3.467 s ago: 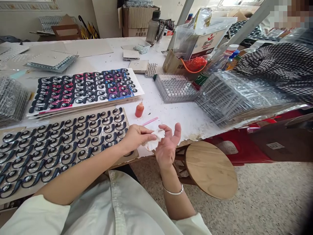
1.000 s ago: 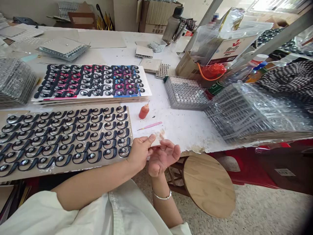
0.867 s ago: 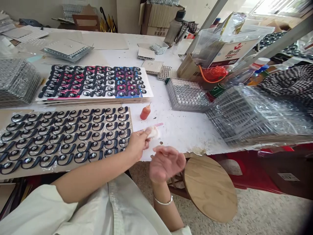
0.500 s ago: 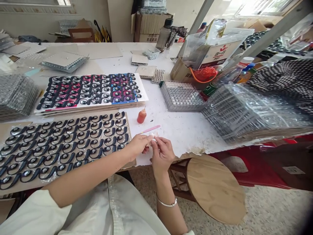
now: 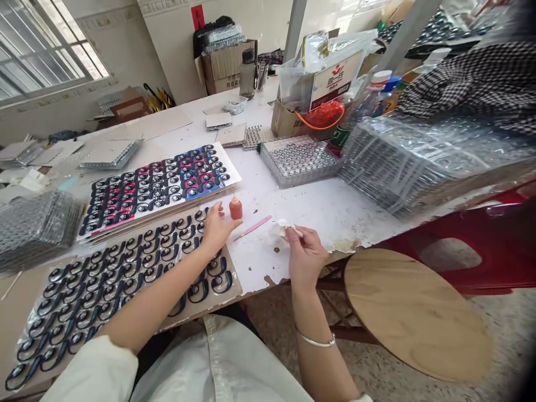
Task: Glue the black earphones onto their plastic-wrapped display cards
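My left hand [image 5: 216, 228] is over the right end of a sheet of black curved pieces [image 5: 153, 259], its thumb and fingers apart and nothing visible in them. Just beyond the thumb stands a small orange-red squeeze bottle [image 5: 235, 209] with a thin needle tip, upright on the white table. My right hand [image 5: 307, 254] pinches a crumpled white tissue [image 5: 282, 228] near the table's front edge. Between the hands a thin pink stick [image 5: 256, 226] lies flat on the table.
A second sheet of black pieces on printed card [image 5: 154, 187] lies behind. Clear trays [image 5: 299, 162] and a wrapped tray stack [image 5: 402, 162] stand at the right, another tray stack [image 5: 39, 229] at the left. A round wooden stool [image 5: 414, 312] is below the table edge.
My hands have parted. The left moved leftward and away from me toward the bottle; the right moved right, keeping the white tissue. The view has turned and tilted.
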Action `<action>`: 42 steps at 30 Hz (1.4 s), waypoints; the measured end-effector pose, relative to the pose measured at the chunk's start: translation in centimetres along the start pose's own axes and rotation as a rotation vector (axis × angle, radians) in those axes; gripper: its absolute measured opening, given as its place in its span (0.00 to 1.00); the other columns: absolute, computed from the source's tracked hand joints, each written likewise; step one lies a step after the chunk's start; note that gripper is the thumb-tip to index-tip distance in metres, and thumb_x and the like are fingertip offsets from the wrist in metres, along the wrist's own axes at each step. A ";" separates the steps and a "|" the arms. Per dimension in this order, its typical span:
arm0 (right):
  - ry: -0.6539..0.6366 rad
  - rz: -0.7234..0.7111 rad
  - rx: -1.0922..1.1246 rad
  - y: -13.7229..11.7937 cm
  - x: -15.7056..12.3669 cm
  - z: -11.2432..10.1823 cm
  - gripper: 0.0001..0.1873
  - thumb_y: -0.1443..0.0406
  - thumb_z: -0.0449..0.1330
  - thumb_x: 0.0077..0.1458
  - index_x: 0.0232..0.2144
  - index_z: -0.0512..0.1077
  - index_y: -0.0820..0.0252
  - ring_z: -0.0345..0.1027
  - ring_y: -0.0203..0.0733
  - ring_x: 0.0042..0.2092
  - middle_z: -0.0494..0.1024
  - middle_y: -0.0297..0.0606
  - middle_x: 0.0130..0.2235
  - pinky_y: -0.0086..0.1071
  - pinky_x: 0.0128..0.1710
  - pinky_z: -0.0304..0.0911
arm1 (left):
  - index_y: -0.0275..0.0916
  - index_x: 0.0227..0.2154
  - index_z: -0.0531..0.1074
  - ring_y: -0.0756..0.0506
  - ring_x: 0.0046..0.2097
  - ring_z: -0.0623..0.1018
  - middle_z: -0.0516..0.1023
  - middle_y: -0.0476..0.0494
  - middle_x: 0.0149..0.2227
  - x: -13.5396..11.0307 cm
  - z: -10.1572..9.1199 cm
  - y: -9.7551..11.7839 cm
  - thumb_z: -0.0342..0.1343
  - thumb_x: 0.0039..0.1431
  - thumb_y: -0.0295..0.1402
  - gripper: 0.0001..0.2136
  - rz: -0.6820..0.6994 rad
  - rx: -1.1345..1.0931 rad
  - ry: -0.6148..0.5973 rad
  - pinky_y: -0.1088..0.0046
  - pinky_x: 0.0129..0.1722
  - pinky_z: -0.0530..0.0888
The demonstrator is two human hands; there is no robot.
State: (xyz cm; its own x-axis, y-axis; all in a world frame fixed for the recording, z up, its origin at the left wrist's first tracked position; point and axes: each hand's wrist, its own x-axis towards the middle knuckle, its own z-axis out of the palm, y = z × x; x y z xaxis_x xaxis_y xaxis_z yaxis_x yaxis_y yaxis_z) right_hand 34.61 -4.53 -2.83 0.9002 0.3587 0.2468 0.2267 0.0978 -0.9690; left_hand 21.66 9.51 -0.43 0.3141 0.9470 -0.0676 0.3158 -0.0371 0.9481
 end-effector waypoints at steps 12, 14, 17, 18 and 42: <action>-0.026 0.042 0.308 -3.7 1.6 3.1 0.17 0.56 0.65 0.48 0.36 0.77 0.63 0.68 0.35 0.28 0.76 0.36 0.28 0.34 0.31 0.70 | 0.36 0.33 0.66 0.47 0.36 0.75 0.73 0.46 0.32 -2.5 0.7 2.6 0.63 0.42 0.37 0.16 0.086 -0.259 -0.397 0.71 0.37 0.72; -0.209 -0.080 0.282 -4.5 0.7 3.6 0.11 0.59 0.64 0.50 0.34 0.78 0.60 0.70 0.36 0.32 0.77 0.37 0.32 0.34 0.33 0.69 | 0.36 0.32 0.65 0.48 0.34 0.74 0.72 0.47 0.30 -3.4 0.7 2.9 0.63 0.41 0.39 0.18 0.099 -0.277 -0.398 0.74 0.35 0.71; -0.430 -0.253 0.206 -5.3 -0.6 3.8 0.08 0.61 0.61 0.54 0.34 0.79 0.56 0.70 0.38 0.37 0.76 0.37 0.34 0.35 0.37 0.68 | 0.37 0.33 0.65 0.49 0.34 0.72 0.72 0.49 0.30 -3.9 0.8 2.9 0.64 0.40 0.41 0.20 0.139 -0.264 -0.333 0.75 0.34 0.69; -0.451 -0.267 0.175 -5.5 -0.8 3.7 0.08 0.61 0.61 0.55 0.34 0.80 0.56 0.70 0.39 0.37 0.75 0.38 0.34 0.35 0.38 0.67 | 0.37 0.32 0.65 0.50 0.34 0.71 0.71 0.49 0.30 -4.0 0.8 2.8 0.64 0.40 0.40 0.19 0.155 -0.247 -0.304 0.76 0.35 0.68; -0.381 -0.227 -0.102 -1.5 1.5 4.8 0.13 0.58 0.55 0.57 0.28 0.71 0.61 0.62 0.37 0.30 0.70 0.35 0.27 0.33 0.33 0.59 | 0.36 0.27 0.67 0.50 0.23 0.73 0.71 0.49 0.24 -4.9 -4.5 1.6 0.69 0.39 0.39 0.18 -0.103 -0.566 -0.685 0.76 0.23 0.68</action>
State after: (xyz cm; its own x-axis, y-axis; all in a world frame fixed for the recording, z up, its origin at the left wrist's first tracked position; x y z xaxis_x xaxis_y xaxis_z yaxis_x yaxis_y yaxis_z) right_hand 33.82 0.32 -1.00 0.6269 0.6568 0.4190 0.4550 0.1279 -0.8812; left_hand 16.62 6.19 2.84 0.8317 0.5316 -0.1600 -0.0602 0.3729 0.9259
